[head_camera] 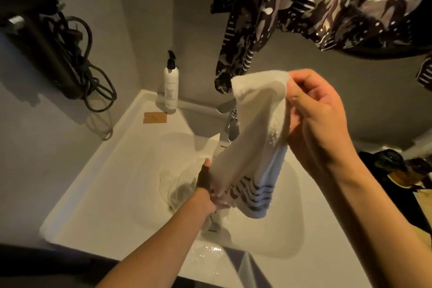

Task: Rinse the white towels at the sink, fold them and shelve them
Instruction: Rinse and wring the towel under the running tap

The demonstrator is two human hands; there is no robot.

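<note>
I hold a white towel [252, 138] with dark stripes near its lower end, stretched upright over the white sink [112, 182]. My right hand [315, 119] pinches its top corner, raised above the basin. My left hand [208, 189] grips its lower part down inside the basin. Water drips from the bottom edge onto the sink. A second pale cloth [177, 182] lies crumpled in the basin beside my left hand. The chrome faucet [230, 117] stands behind the towel, partly hidden by it.
A white pump bottle [171, 86] stands on the sink's back ledge beside a small tan card [155, 117]. Patterned dark fabric [315, 2] hangs overhead at the right. Black cables [88, 72] hang on the left wall. Dark clutter [402, 170] sits at the right edge.
</note>
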